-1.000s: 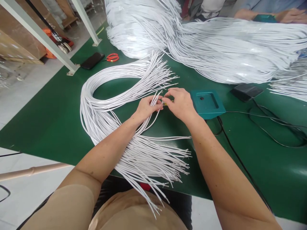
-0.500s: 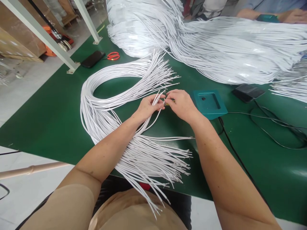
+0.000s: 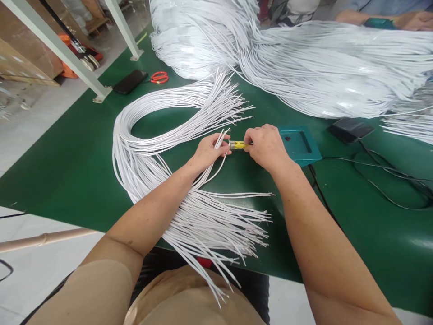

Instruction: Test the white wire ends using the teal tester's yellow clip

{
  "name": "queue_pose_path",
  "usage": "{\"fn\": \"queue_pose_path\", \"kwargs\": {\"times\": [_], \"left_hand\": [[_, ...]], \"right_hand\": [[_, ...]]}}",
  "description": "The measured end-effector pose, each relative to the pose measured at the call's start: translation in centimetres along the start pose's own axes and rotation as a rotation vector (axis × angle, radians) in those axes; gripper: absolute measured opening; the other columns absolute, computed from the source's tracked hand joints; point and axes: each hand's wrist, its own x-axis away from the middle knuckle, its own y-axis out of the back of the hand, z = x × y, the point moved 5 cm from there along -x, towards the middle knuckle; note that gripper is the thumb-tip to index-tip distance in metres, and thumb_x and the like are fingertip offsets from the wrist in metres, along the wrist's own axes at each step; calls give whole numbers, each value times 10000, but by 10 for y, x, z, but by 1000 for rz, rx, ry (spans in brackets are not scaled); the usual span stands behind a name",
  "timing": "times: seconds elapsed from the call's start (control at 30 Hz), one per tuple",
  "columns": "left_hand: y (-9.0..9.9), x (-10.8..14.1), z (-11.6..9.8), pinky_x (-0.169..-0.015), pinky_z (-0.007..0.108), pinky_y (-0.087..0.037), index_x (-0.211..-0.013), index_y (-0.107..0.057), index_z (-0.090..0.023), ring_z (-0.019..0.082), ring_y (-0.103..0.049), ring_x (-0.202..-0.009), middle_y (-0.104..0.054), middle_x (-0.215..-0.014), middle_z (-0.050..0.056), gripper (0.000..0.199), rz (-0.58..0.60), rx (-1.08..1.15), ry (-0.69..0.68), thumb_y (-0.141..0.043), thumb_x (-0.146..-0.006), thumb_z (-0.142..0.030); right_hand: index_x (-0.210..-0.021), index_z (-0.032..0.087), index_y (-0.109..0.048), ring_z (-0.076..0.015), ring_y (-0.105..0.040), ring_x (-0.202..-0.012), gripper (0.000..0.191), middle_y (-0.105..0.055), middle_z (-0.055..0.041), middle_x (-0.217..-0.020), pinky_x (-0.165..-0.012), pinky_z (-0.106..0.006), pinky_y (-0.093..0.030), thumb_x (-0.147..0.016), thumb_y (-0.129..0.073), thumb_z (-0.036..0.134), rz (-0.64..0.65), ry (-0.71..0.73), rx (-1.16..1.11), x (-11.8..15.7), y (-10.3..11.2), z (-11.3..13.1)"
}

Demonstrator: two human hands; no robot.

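Head view: near the middle of the frame, the left hand (image 3: pixel 210 149) pinches a few white cables (image 3: pixel 214 168) between thumb and fingers, their ends poking up past the fingertips. Just to its right, the right hand (image 3: pixel 265 144) has its fingers closed around one end of a yellow tool (image 3: pixel 240 145), whose metal end points at the left fingertips; whether it touches a cable cannot be told.

The left forearm passes over a curved bundle of white cables (image 3: pixel 122 131), which lies left of centre on the green table (image 3: pixel 61 167), its ends fanning out at centre and lower centre. A teal box (image 3: pixel 311 155) sits right of centre, partly behind the right hand. Red scissors (image 3: pixel 159 78) and a black phone (image 3: pixel 130 81) lie upper left. A large heap of cables (image 3: pixel 324 72) fills the top, with a co-worker's hand (image 3: pixel 414 21) in the upper right corner.
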Motion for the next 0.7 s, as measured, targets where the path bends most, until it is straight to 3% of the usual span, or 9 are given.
{"fn": "queue_pose_path", "kwargs": {"times": [0.17, 0.27, 0.37, 0.5, 0.6, 0.7], "left_hand": [[-2, 0, 1, -636, 224, -509, -1031, -618, -130, 129, -691, -684, -618, -756, -10, 347, -5, -56, 44, -701, -694, -115], [-2, 0, 2, -654, 235, -522, -1044, -621, -128, 138, -697, -700, -632, -778, 1, 361, 5, -76, 51, -706, -694, -125], [-1, 1, 1, -680, 254, -535, -1054, -628, -127, 148, -700, -716, -643, -803, 17, 368, 9, -88, 58, -718, -698, -151], [1, 3, 2, -697, 264, -538, -1050, -634, -126, 166, -710, -749, -642, -836, 28, 360, 29, -72, 84, -725, -705, -172], [5, 3, 2, -703, 265, -531, -1034, -626, -119, 155, -702, -732, -635, -815, 23, 355, 20, -31, 90, -733, -699, -170], [11, 5, 0, -696, 260, -524, -1016, -613, -120, 134, -685, -698, -616, -770, -1, 358, -28, 43, 66, -739, -683, -159]], "right_hand": [[-678, 192, -616, -253, -528, -758, 89, -629, -90, -689, -787, -430, -408, -745, -589, 140, -25, 13, 5, -1, 0, 0], [-727, 194, -640, -269, -548, -837, 82, -642, -83, -730, -900, -504, -391, -794, -593, 198, -32, 32, -12, 4, 2, 1], [-942, 191, -670, -315, -526, -1077, 173, -673, -114, -978, -1040, -627, -245, -875, -545, 290, -154, -39, 28, 18, 10, -5], [-1277, 122, -541, -373, -361, -1334, 408, -503, -215, -1372, -1061, -702, -148, -955, -419, 341, -288, -272, 122, 35, 11, -25], [-1334, 108, -494, -374, -356, -1359, 448, -477, -221, -1414, -1076, -701, -156, -962, -397, 339, -279, -306, 119, 35, 6, -33], [-1298, 102, -532, -359, -434, -1309, 427, -531, -219, -1366, -1078, -649, -252, -950, -427, 326, -317, -243, 3, 39, 18, -17]]}}
